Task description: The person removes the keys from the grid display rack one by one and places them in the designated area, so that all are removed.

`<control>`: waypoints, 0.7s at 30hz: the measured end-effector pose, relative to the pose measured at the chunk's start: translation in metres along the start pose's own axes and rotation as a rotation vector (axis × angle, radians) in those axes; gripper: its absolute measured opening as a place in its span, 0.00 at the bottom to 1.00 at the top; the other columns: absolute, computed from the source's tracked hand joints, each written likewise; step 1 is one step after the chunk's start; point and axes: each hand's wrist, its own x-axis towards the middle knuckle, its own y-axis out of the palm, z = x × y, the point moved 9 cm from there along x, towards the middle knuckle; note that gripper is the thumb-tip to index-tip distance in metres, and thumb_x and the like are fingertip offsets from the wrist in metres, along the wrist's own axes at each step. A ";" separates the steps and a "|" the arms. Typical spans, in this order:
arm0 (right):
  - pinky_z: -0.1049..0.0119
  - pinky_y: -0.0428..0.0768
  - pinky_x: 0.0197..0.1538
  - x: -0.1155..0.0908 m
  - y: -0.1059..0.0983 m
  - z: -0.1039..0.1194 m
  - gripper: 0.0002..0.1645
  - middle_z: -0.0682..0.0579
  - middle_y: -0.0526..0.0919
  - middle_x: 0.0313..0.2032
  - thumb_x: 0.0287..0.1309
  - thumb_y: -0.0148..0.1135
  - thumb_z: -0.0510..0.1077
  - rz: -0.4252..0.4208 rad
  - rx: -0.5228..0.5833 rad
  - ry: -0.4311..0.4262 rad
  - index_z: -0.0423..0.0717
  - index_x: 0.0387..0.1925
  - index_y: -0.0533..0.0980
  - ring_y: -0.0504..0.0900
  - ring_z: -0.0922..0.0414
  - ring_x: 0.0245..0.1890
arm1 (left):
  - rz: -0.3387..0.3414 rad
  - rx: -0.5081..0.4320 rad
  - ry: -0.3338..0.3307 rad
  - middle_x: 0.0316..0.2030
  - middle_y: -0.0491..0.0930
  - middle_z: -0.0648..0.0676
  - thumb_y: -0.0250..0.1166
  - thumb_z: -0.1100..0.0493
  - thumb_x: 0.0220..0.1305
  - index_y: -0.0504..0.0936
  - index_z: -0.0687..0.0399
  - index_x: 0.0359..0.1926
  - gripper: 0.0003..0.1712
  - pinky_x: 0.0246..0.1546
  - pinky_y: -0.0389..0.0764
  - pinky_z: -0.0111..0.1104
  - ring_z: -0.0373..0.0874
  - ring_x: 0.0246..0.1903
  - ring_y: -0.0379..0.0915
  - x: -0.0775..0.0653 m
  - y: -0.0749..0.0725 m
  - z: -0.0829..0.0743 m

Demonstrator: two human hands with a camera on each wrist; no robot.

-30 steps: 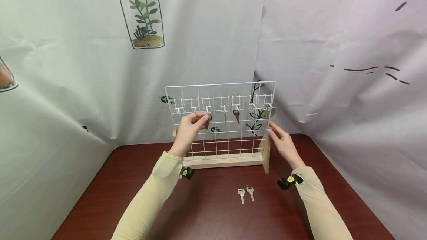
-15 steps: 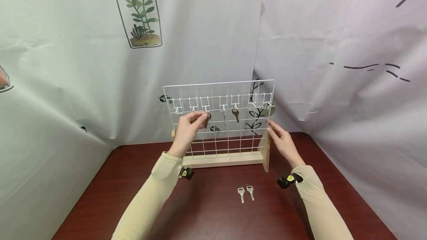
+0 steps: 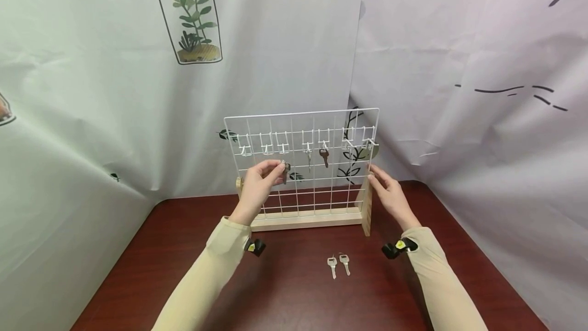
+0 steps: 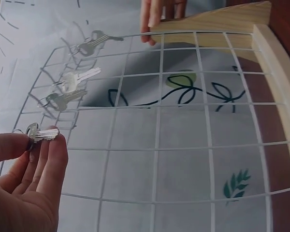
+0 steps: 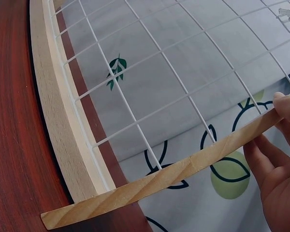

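Observation:
My left hand (image 3: 258, 185) pinches a silver key (image 4: 46, 134) by its head between thumb and fingers, its blade pointing out past the fingertips. The key is in front of the white wire grid rack (image 3: 300, 114), just below a hook (image 3: 283, 149). My right hand (image 3: 389, 195) grips the upper end of the rack's wooden side piece (image 5: 183, 169), thumb on one face and fingers on the other. A brown-looking key (image 3: 324, 157) and a silver key (image 3: 309, 158) hang from hooks near the middle of the grid.
Two silver keys (image 3: 332, 267) lie side by side on the dark red table (image 3: 294, 300) before the rack. More white hooks (image 3: 245, 150) line the upper grid. A wooden base bar (image 3: 308, 221) runs along the rack's bottom. A printed cloth (image 3: 294, 50) hangs behind.
My left hand has moved slightly down and toward me with the key, which now sits lower, apart from the hook above it. My right hand keeps its hold on the wooden side piece.

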 end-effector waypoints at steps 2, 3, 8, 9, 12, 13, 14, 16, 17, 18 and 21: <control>0.43 0.65 0.70 0.000 0.000 0.001 0.30 0.39 0.67 0.70 0.75 0.54 0.51 0.000 -0.003 -0.001 0.41 0.71 0.68 0.66 0.41 0.70 | 0.019 -0.007 -0.016 0.45 0.83 0.66 0.64 0.59 0.71 0.82 0.69 0.50 0.15 0.46 0.86 0.40 0.44 0.38 0.83 -0.003 0.001 0.006; 0.43 0.65 0.69 0.000 0.000 0.001 0.30 0.39 0.67 0.70 0.75 0.54 0.51 0.001 -0.003 -0.003 0.41 0.71 0.68 0.66 0.41 0.70 | 0.029 -0.011 -0.023 0.45 0.83 0.67 0.64 0.59 0.72 0.81 0.69 0.50 0.15 0.47 0.85 0.43 0.46 0.39 0.83 -0.005 0.002 0.009; 0.44 0.66 0.69 -0.001 0.000 0.001 0.30 0.39 0.68 0.70 0.75 0.54 0.51 -0.003 -0.003 -0.007 0.41 0.71 0.68 0.67 0.42 0.69 | 0.071 -0.034 -0.072 0.46 0.81 0.68 0.62 0.61 0.73 0.79 0.72 0.50 0.15 0.49 0.84 0.48 0.54 0.43 0.84 -0.014 0.008 0.025; 0.44 0.67 0.69 -0.001 0.000 0.002 0.30 0.39 0.68 0.70 0.76 0.54 0.50 -0.002 -0.007 -0.010 0.41 0.71 0.68 0.67 0.41 0.69 | 0.080 -0.039 -0.080 0.46 0.81 0.68 0.61 0.62 0.73 0.78 0.73 0.50 0.15 0.49 0.84 0.48 0.56 0.43 0.84 -0.016 0.009 0.027; 0.44 0.67 0.68 -0.001 0.000 0.001 0.30 0.39 0.68 0.70 0.76 0.54 0.50 -0.005 -0.003 -0.010 0.41 0.71 0.68 0.68 0.41 0.68 | 0.103 -0.038 -0.102 0.43 0.81 0.65 0.59 0.64 0.74 0.77 0.74 0.49 0.13 0.46 0.86 0.43 0.56 0.42 0.84 -0.023 0.014 0.035; 0.45 0.67 0.69 -0.001 0.000 0.002 0.29 0.40 0.68 0.70 0.76 0.53 0.50 -0.004 -0.002 -0.012 0.41 0.71 0.68 0.68 0.42 0.68 | 0.112 -0.033 -0.110 0.42 0.81 0.64 0.59 0.64 0.74 0.77 0.73 0.49 0.12 0.45 0.86 0.42 0.56 0.42 0.84 -0.026 0.016 0.037; 0.44 0.66 0.69 -0.001 0.001 0.002 0.29 0.40 0.68 0.70 0.76 0.53 0.50 -0.002 -0.004 -0.013 0.41 0.71 0.68 0.68 0.42 0.69 | 0.121 -0.030 -0.117 0.42 0.81 0.64 0.59 0.65 0.74 0.77 0.73 0.48 0.11 0.45 0.86 0.41 0.56 0.42 0.84 -0.028 0.018 0.040; 0.44 0.66 0.69 -0.001 0.001 0.002 0.29 0.40 0.69 0.70 0.76 0.54 0.51 -0.003 0.001 -0.012 0.42 0.71 0.68 0.67 0.42 0.69 | 0.134 -0.018 -0.137 0.41 0.81 0.62 0.59 0.65 0.74 0.77 0.70 0.47 0.09 0.44 0.86 0.39 0.54 0.41 0.84 -0.034 0.021 0.046; 0.44 0.66 0.69 -0.001 0.001 0.002 0.29 0.40 0.69 0.70 0.76 0.54 0.51 -0.002 -0.003 -0.012 0.42 0.71 0.68 0.67 0.42 0.69 | 0.141 -0.010 -0.142 0.40 0.81 0.62 0.59 0.65 0.74 0.77 0.70 0.47 0.09 0.43 0.87 0.39 0.54 0.41 0.84 -0.036 0.023 0.048; 0.44 0.66 0.69 0.000 0.001 0.002 0.29 0.41 0.69 0.70 0.76 0.54 0.51 -0.001 -0.002 -0.014 0.42 0.71 0.68 0.67 0.42 0.69 | 0.151 -0.006 -0.153 0.40 0.81 0.62 0.58 0.65 0.74 0.77 0.69 0.46 0.08 0.43 0.87 0.39 0.55 0.41 0.84 -0.039 0.025 0.053; 0.44 0.66 0.69 0.000 0.001 0.001 0.29 0.41 0.69 0.70 0.76 0.54 0.51 -0.001 0.002 -0.013 0.43 0.71 0.68 0.68 0.42 0.69 | 0.176 0.005 -0.161 0.39 0.81 0.62 0.58 0.66 0.74 0.77 0.69 0.45 0.07 0.43 0.87 0.39 0.59 0.42 0.84 -0.046 0.031 0.062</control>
